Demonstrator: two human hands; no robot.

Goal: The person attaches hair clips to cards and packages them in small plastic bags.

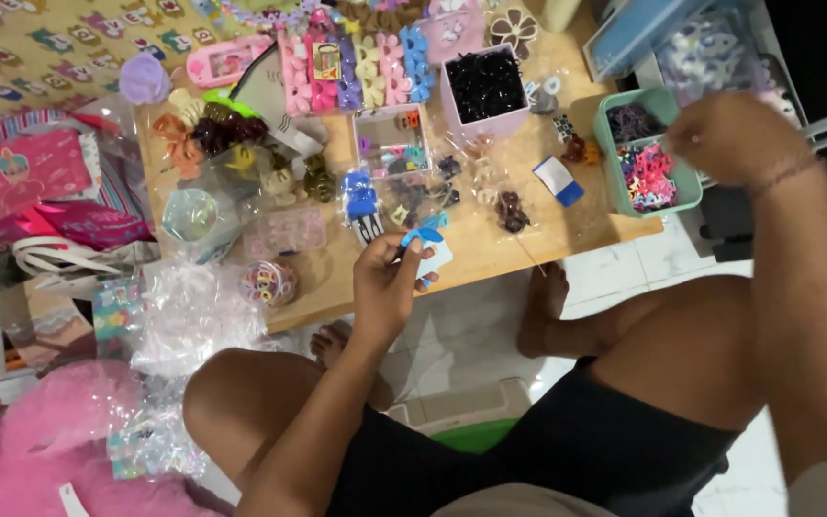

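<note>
My left hand (390,282) holds a small white card with a blue bow clip (430,239) over the near edge of a low wooden table (490,258). My right hand (734,139) is raised at the right, fingers closed, above a green tray (667,103) of small coloured hair ties; I cannot tell what it pinches. A blue and white card (559,180) lies on the table between the hands.
A pink box of black hair ties (483,88), rows of pastel claw clips (361,67), a clear box (390,142) and clip packets crowd the table. Clear plastic bags (189,316) and pink bags lie left. My bare knees and feet are below.
</note>
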